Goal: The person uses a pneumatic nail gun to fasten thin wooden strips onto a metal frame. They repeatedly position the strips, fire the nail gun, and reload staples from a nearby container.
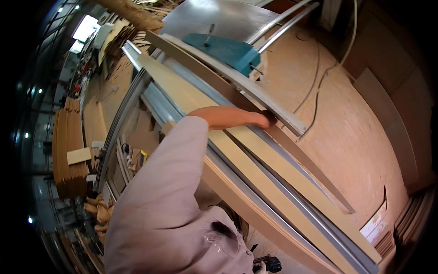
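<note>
My left arm, in a pale sleeve, reaches across the sliding saw table from the lower left. My left hand (265, 119) is closed at a long brown board strip (310, 162), which stands on edge and runs diagonally over the table. Shadow hides most of the fingers. Just beyond the strip lies a long grey metal fence (273, 109). Under my forearm are pale yellow strips (255, 176) with grey metal (292, 196) between them. Beyond the fence sits a teal blade guard (223, 50) with a black knob on top. My right hand is out of the picture.
Two metal rails (285, 27) extend from the guard at the top. A dark cable (317, 91) hangs over the wide plywood surface (346, 137) on the right. Stacked boards (68, 150) stand at left. A black object (273, 264) shows at the bottom edge.
</note>
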`<state>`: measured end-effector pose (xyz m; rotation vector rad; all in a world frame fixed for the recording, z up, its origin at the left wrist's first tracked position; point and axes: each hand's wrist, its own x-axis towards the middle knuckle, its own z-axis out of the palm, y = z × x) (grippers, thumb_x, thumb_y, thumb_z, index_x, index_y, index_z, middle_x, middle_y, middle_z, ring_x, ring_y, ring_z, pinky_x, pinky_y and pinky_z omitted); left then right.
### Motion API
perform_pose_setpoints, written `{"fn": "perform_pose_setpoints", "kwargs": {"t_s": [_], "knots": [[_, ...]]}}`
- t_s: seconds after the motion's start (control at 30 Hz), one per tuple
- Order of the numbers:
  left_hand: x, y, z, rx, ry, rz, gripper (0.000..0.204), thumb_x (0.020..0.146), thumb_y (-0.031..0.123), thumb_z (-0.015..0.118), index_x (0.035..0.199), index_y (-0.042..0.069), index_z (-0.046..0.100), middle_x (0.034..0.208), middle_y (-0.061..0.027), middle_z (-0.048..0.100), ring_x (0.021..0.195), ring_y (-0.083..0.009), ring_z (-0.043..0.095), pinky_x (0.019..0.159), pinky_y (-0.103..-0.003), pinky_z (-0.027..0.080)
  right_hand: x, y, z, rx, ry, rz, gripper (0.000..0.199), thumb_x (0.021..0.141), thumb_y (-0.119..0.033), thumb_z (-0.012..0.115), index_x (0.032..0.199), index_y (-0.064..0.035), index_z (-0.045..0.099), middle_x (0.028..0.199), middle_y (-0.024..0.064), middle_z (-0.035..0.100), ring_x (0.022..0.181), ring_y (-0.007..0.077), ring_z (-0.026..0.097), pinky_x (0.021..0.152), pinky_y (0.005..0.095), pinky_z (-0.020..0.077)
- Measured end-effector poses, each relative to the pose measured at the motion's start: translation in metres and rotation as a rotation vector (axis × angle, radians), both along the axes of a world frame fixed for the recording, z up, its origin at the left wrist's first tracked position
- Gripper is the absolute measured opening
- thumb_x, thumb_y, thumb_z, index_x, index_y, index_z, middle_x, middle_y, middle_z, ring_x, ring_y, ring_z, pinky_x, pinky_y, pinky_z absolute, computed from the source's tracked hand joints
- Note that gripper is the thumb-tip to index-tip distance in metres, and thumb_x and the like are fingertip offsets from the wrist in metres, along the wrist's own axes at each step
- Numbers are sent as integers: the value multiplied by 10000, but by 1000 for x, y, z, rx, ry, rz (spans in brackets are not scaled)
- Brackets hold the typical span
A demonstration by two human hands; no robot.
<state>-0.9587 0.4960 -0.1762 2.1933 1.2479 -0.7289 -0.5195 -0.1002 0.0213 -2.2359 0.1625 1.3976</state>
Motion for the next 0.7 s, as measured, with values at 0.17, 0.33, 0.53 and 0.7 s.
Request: {"fn": "perform_pose_setpoints", "kwargs": {"t_s": [0.17, 0.33, 0.53, 0.7], "knots": [[2, -24, -22, 139, -183, -65, 288, 869, 181, 690, 1118, 43, 734, 1169, -197, 740, 1072, -393, 713, 896, -481, 591, -19, 63, 48, -65, 115, 103, 309, 967, -250, 716, 1003, 55, 749, 849, 135, 747, 714, 206, 695, 638, 357, 546], [33, -56, 45, 309, -352, -243, 194, 834, 132, 682, 995, 30, 717, 957, -164, 752, 954, -384, 733, 805, -492, 595, -13, 39, 24, -113, -48, 213, 270, 956, -247, 718, 853, 3, 701, 776, 98, 706, 661, 199, 642, 610, 349, 522], [91, -52, 104, 158, -474, -288, 126, 770, 29, 698, 895, 17, 714, 901, -194, 740, 909, -413, 718, 778, -526, 572, 39, -31, -34, 169, 14, -97, 192, 867, -148, 727, 793, -20, 604, 651, 82, 603, 506, 211, 575, 491, 362, 492], [176, -62, 240, -249, -294, -52, 346, 883, 277, 622, 1090, 6, 676, 1012, -243, 707, 981, -378, 680, 827, -504, 506, 72, -58, -37, 234, -121, -318, 190, 818, -89, 775, 908, 18, 647, 690, 64, 629, 514, 182, 594, 487, 343, 505]]}}
